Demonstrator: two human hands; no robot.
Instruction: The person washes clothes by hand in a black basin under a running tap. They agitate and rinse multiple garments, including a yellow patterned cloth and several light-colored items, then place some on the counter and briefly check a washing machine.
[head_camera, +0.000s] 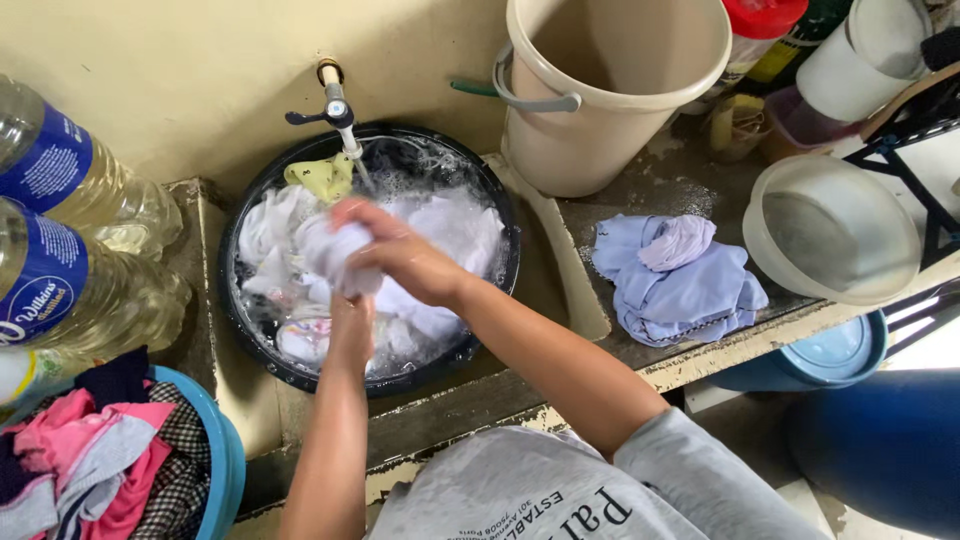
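Note:
A black round basin (505, 235) under a wall tap (337, 112) holds soapy water and several white clothes. Over the basin my right hand (395, 250) is closed around a bunched white garment (332, 252). My left hand (350, 312) grips the same garment from below, its fingers mostly hidden by the cloth. A yellow-green cloth (322, 178) lies at the basin's far edge by the tap.
A pale blue heap of wet clothes (680, 278) lies on the concrete ledge to the right. Behind it stands a beige bucket (600, 90). A translucent bowl (830, 230) sits far right. Two large water bottles (70, 230) and a blue basket of coloured clothes (115, 455) stand at the left.

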